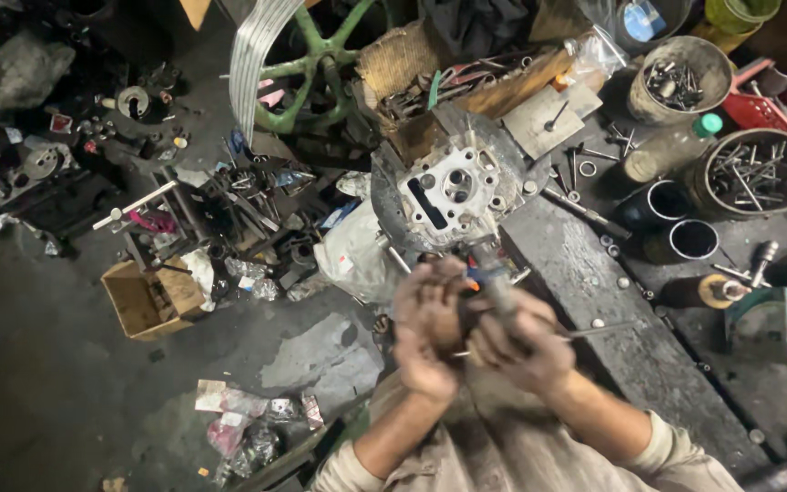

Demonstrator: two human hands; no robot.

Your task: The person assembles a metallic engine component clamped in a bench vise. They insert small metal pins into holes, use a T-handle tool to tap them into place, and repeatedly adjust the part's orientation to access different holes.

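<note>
Greasy left hand (427,330) and right hand (523,342), grip closed together around a blurred tool (494,284) against the cylinder head (451,189) overhanging the desk (585,292) edge: likely slip, possibly toppling it floorward.

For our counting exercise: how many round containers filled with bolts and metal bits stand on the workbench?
2. One bucket stands at the bench's far end, by the green-capped bottle. A second tub sits right of that bottle, beside the red basket. Others may be hidden beyond the frame.
</note>
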